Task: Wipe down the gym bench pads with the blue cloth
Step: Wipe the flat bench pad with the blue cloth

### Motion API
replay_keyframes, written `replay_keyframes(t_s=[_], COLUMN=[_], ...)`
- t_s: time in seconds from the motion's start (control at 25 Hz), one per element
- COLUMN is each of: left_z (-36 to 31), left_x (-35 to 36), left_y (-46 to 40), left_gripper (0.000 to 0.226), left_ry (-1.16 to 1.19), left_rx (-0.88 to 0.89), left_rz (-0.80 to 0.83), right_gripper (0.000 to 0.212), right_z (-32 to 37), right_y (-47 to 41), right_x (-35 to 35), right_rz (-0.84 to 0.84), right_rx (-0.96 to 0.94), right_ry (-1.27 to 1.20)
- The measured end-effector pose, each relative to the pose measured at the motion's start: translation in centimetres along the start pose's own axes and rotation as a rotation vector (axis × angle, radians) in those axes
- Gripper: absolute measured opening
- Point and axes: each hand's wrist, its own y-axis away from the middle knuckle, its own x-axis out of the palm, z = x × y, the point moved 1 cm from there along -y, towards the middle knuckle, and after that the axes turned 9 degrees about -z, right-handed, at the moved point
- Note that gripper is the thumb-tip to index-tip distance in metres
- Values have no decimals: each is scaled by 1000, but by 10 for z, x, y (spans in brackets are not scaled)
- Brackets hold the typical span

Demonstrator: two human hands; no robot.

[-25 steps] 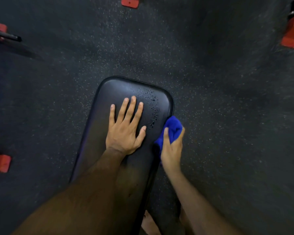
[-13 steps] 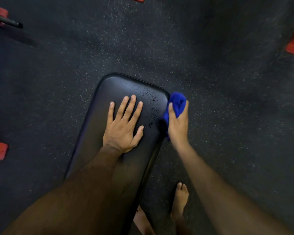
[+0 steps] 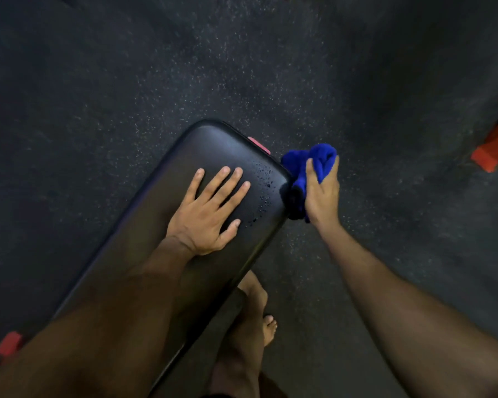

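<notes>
A black padded gym bench pad (image 3: 210,156) runs from the lower left up to the middle of the view. Water droplets dot its top near the right edge. My left hand (image 3: 207,214) lies flat on the pad with its fingers spread. My right hand (image 3: 321,193) grips a bunched blue cloth (image 3: 314,162) and holds it against the pad's right side edge, near the far corner. Part of the cloth is hidden behind my hand and the pad's edge.
Dark speckled rubber floor (image 3: 270,67) surrounds the bench. A red frame part (image 3: 259,145) peeks from under the pad's far end. More red equipment stands at the right edge (image 3: 492,153) and the lower left (image 3: 9,343). My bare feet (image 3: 250,326) stand beside the bench.
My right hand has slid the blue cloth along the pad's right side toward the far corner. My left hand stays flat on the pad. The view has tilted.
</notes>
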Motion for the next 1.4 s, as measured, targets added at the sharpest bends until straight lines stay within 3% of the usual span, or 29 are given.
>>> replay_keyframes(t_s=[0.12, 0.24, 0.4, 0.52, 0.6, 0.68, 0.76, 0.92, 1.04, 1.2, 1.28, 1.4], left_z=[-1, 3, 1, -3, -18, -44, -56, -50, -52, -49, -49, -50], left_x=[-5, -2, 1, -5, -13, -14, -6, 9, 12, 8, 7, 6], left_y=[-3, -1, -4, -2, -7, -17, -20, -12, -13, -12, -13, -11], left_gripper=[75, 70, 69, 69, 72, 79, 82, 78, 76, 76, 77, 77], left_ry=[36, 44, 73, 46, 27, -45, -81, -115, -129, -105, -120, -134], left_rx=[-30, -30, -77, -126, -380, -799, -940, -885, -889, -890, -890, -886], left_rz=[-5, -8, 0, 64, 60, 11, 4, -55, -68, -54, -50, -37], right_gripper=[38, 46, 42, 53, 42, 26, 25, 46, 43, 46, 53, 69], right_z=[11, 9, 5, 7, 10, 16, 18, 43, 82, 114, 110, 65], right_y=[-17, -14, -24, -40, -50, -57, -64, -74, -80, -94, -95, -82], right_x=[-6, 1, 9, 14, 13, 12, 12, 49, 104, 159, 154, 88], right_rz=[337, 432, 506, 612, 743, 857, 893, 886, 862, 1017, 1025, 958], right_rx=[-260, -370, -322, -236, -191, -223, -276, -354, -448, -548, -515, -366], right_ry=[190, 192, 180, 202, 227, 279, 278, 309, 253, 265, 243, 255])
